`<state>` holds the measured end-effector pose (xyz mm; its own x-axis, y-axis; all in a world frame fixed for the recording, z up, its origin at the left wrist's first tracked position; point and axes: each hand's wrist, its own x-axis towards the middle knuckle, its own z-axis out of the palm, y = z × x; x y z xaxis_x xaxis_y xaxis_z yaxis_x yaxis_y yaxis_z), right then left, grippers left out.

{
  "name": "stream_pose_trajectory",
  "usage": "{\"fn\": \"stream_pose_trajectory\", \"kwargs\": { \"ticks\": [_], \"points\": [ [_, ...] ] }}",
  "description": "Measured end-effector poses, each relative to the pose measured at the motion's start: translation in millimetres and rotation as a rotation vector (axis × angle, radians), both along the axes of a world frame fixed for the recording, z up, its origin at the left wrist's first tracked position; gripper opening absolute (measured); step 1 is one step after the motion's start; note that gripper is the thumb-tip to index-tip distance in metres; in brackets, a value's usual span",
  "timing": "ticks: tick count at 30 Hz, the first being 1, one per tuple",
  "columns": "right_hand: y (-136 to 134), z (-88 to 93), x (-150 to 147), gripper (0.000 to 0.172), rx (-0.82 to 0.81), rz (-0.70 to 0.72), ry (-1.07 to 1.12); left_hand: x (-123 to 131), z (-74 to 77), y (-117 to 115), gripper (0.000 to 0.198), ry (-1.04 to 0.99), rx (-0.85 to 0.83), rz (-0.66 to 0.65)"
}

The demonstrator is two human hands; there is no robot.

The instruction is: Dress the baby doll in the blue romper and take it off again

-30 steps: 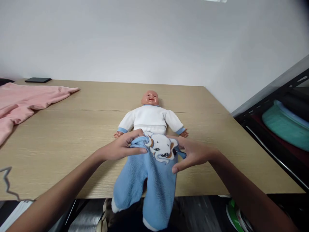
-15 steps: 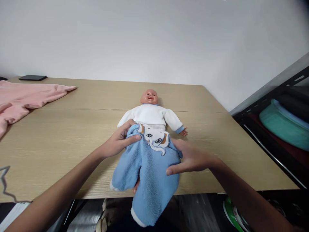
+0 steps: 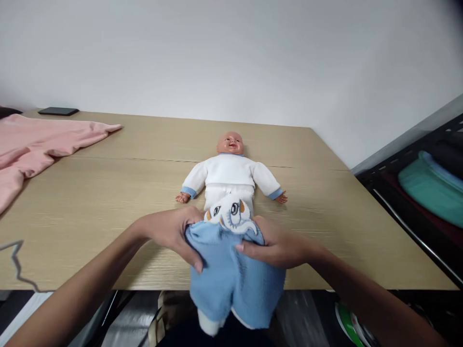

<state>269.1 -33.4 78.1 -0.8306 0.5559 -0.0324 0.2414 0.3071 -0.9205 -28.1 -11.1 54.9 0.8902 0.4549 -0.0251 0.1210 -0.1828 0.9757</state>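
Observation:
A baby doll in a white top lies on its back on the wooden table, head toward the wall. Blue fleece trousers with a white elephant patch cover its legs and hang over the table's front edge. My left hand grips the trousers' waistband on the left side, fingers curled into the cloth. My right hand grips the waistband on the right. The waistband sits bunched just below the doll's hips. The doll's legs are hidden inside the trousers.
A pink garment is spread at the table's far left, with a dark phone behind it by the wall. A black shelf rack holding a teal cloth stands to the right. A thin cable lies at the near left edge.
Both hands have pulled the trousers' waistband back toward me, from the doll's belly down to below its hips. The trousers are now more bunched and the white top shows fully.

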Motion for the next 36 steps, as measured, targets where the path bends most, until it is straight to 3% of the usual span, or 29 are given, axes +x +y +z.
{"fn": "stream_pose_trajectory", "kwargs": {
  "ticks": [3,5,9,11,13,16,20,23,26,28,31,33,34,36],
  "points": [
    [1.0,1.8,-2.0,0.043,0.026,0.171,0.005,1.7,-10.3,-7.9,0.04,-0.075,-0.084,-0.034],
    [-1.6,1.7,-1.6,0.055,0.054,0.208,0.06,2.2,-19.7,-17.8,0.048,-0.111,-0.132,0.075],
    [-13.0,-3.8,3.4,0.034,-0.016,0.109,0.1,2.0,-30.8,-43.9,0.056,-0.119,-0.233,0.217],
    [-18.4,-9.9,5.2,0.03,-0.063,0.073,0.108,3.7,-30.0,-54.7,0.062,-0.156,-0.309,0.15],
    [-22.4,-16.5,4.7,0.029,-0.118,0.067,0.106,7.1,-28.4,-62.2,0.066,-0.169,-0.359,-0.009],
    [-26.6,-21.8,1.4,0.04,-0.29,0.099,0.084,12.0,-31.5,-70.5,0.062,-0.201,-0.362,-0.117],
    [-35.6,-20.5,1.3,0.076,-0.53,0.15,0.123,12.5,-45.9,-86.5,0.054,-0.324,-0.369,0.071],
    [-47.2,-24.7,6.9,0.072,-0.574,0.082,0.148,13.2,-52.9,-101.3,0.052,-0.33,-0.423,0.235],
    [-59.4,-34.2,11.4,0.07,-0.619,-0.117,0.161,19.4,-49.5,-113.7,0.051,-0.348,-0.549,0.323],
    [-65.8,-38.7,10.5,0.075,-0.633,-0.256,0.164,25.1,-42.4,-120.2,0.061,-0.385,-0.59,0.365],
    [-72.8,-38.8,2.0,0.085,-0.599,-0.216,0.199,32.8,-32.4,-128.9,0.079,-0.326,-0.51,0.448],
    [-77.6,-36.7,-7.0,0.09,-0.523,-0.203,0.201,37.2,-31.0,-134.3,0.059,-0.218,-0.445,0.561],
    [-80.1,-36.0,-11.7,0.085,-0.461,-0.254,0.186,39.4,-32.2,-136.8,0.045,-0.168,-0.419,0.631],
    [-84.6,-35.7,-20.4,0.057,-0.289,-0.419,0.128,43.6,-36.4,-141.0,0.029,-0.093,-0.378,0.759]
  ]
}}
